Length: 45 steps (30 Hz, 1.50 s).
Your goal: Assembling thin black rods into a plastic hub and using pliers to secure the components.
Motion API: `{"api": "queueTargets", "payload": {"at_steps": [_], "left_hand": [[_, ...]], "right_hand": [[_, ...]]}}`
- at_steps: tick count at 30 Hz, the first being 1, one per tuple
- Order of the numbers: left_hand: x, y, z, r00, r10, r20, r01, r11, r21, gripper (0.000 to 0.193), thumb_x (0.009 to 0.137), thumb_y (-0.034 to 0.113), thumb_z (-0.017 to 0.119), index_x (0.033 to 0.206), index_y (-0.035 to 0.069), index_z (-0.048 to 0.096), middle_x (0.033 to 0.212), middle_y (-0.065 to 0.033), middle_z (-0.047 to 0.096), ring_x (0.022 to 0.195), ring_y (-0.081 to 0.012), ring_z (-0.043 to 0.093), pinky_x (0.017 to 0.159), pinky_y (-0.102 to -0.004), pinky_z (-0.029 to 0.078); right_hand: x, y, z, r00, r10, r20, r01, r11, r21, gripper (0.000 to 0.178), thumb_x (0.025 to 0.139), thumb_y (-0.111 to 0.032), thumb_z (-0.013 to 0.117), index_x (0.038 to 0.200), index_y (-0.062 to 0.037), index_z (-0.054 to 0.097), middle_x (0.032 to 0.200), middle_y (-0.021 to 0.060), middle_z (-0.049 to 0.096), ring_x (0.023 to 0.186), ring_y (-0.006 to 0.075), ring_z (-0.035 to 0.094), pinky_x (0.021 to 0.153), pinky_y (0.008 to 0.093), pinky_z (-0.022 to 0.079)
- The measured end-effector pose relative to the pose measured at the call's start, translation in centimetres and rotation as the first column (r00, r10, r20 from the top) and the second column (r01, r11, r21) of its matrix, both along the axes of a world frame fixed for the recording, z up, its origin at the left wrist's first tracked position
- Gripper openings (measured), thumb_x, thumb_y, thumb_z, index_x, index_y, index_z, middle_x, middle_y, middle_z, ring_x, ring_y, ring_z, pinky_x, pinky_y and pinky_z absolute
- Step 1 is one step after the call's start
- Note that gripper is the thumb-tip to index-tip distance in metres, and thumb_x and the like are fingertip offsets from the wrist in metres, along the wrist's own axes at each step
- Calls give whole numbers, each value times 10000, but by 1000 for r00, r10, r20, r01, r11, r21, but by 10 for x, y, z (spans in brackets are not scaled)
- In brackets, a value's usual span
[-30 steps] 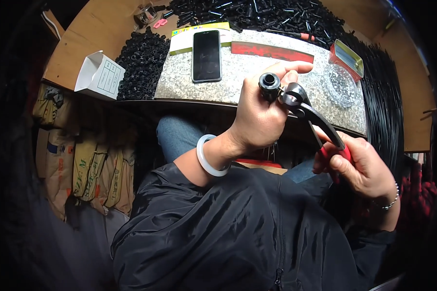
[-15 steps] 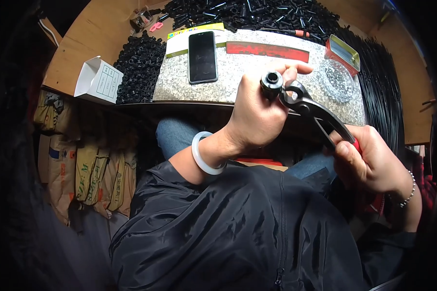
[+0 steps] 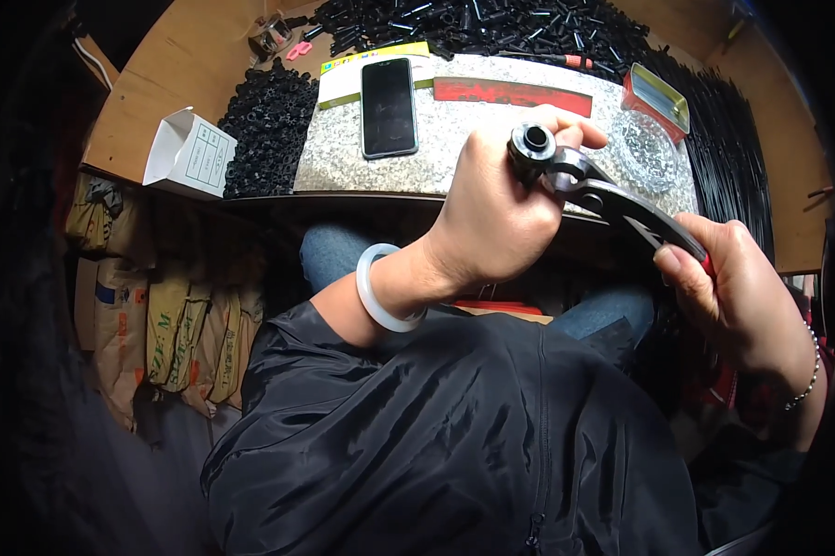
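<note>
My left hand (image 3: 501, 222) is wrapped round a black tubular part (image 3: 525, 167), whose round open end with a shiny ring points up out of the fist. My right hand (image 3: 746, 292) grips dark pliers (image 3: 641, 209) by their red-covered handles, thumb on the near side. The jaws of the pliers sit against the side of the tubular part, just below its ring; my left fingers partly hide where they meet. Both hands are held over the near edge of the table, in front of a speckled pale board (image 3: 454, 171).
On the board lie a black phone (image 3: 389, 109), a red flat bar (image 3: 510, 95), a clear glass dish (image 3: 646, 153) and a red-sided tin (image 3: 656, 100). Black small parts (image 3: 267, 125) are heaped left, more tubes (image 3: 491, 28) behind, thin black rods (image 3: 728, 157) right. An open white box (image 3: 190, 156) stands left.
Both hands have shifted slightly right, with the tubular part and pliers. The pliers' handles are closer together, and my right hand has swung outward.
</note>
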<state>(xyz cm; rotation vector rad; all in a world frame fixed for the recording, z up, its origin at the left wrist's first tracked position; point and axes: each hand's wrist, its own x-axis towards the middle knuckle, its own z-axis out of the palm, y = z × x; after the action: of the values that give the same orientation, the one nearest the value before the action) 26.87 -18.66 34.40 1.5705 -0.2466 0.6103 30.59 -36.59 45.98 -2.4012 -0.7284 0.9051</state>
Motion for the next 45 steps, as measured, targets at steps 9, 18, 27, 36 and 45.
{"api": "queueTargets", "payload": {"at_steps": [9, 18, 27, 36, 45], "left_hand": [[-10, -3, -17, 964, -188, -190, 151, 969, -195, 278, 900, 150, 567, 1146, 22, 539, 543, 90, 431, 447, -4, 371, 434, -182, 288], [-51, -44, -203, 977, 140, -159, -123, 986, 111, 376, 800, 18, 599, 1155, -1, 475, 968, -213, 568, 874, -391, 583, 726, -383, 484], [-90, 132, 18, 724, 311, 616, -629, 664, 404, 253, 859, 57, 578, 1084, -34, 507, 809, -118, 632, 663, -197, 614, 600, -294, 483], [-336, 138, -232, 266, 840, -474, -655, 518, 550, 311, 876, 133, 553, 1143, -12, 487, 743, -161, 616, 670, -309, 618, 616, -369, 485], [-407, 140, -380, -195, 866, -461, -140, 441, 887, 866, 792, 403, 646, 1448, 195, 122, 1356, -223, 366, 1237, -389, 368, 977, -507, 333]], "right_hand": [[50, -35, -132, 941, -2, 339, -102, 953, 287, 287, 949, -150, 455, 1193, 0, 431, 808, 109, 514, 740, 185, 520, 703, 316, 440], [75, -22, -219, 331, 121, 936, 22, 990, -136, 364, 832, -311, 607, 1097, -70, 542, 905, 92, 562, 816, 260, 548, 670, 360, 456], [52, -8, -191, 348, 1, 938, -109, 993, 40, 297, 846, -225, 621, 1075, -36, 594, 1022, 135, 598, 934, 300, 564, 806, 370, 454], [56, -20, -205, 549, -93, 831, -71, 985, 157, 275, 898, -209, 581, 1107, -29, 594, 1003, 139, 611, 925, 254, 579, 804, 326, 455], [45, -12, -203, 649, -151, 746, -5, 979, 203, 249, 900, -177, 584, 1107, -40, 598, 960, 111, 622, 814, 168, 598, 725, 292, 486]]}}
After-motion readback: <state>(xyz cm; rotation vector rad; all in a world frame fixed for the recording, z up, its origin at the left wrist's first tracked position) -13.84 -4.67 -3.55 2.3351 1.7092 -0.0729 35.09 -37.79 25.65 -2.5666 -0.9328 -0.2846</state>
